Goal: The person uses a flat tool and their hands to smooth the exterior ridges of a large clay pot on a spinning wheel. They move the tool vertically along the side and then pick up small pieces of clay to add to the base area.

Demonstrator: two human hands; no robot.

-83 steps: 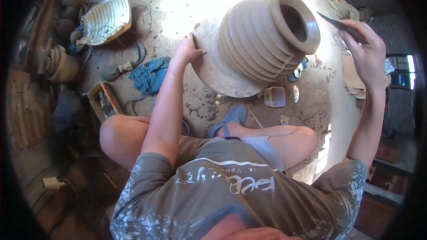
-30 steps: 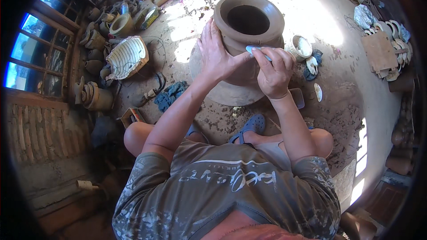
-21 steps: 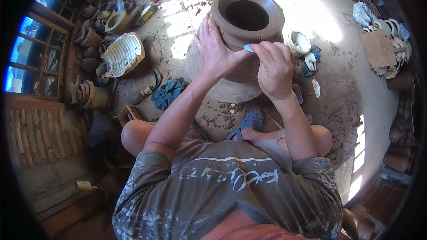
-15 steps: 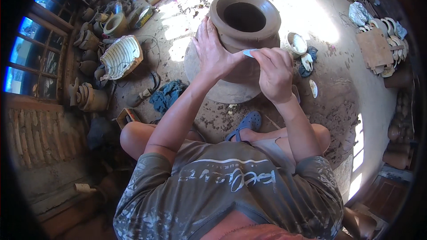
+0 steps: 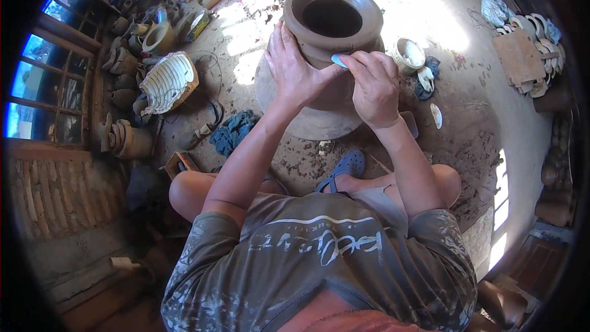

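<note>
A large wet clay pot (image 5: 370, 21) with a wide rolled rim and dark opening stands upright on a round grey turntable (image 5: 332, 128). Against the pot's left side, just under the rim, my left hand (image 5: 292, 74) lies with fingers outstretched, its thumb reaching right across the near side. A small light blue flat scraper (image 5: 338, 60) is pinched between the thumb and fingers of my right hand (image 5: 373, 86). The scraper sits at the pot's neck, close to my left thumb tip. Its lower part is hidden by my fingers.
Right of the pot stand a whitish tub (image 5: 410, 55) and a dark cloth (image 5: 424, 90). A crumpled blue-green cloth (image 5: 235, 132) lies left of the turntable. Farther left are a ribbed white mould (image 5: 169, 81) and several clay pots. Cardboard (image 5: 519, 64) leans at the right.
My right hand and the scraper have moved slightly left and up in the picture, closer to the pot's neck. My left hand stays on the pot's side. The whole view has shifted a little.
</note>
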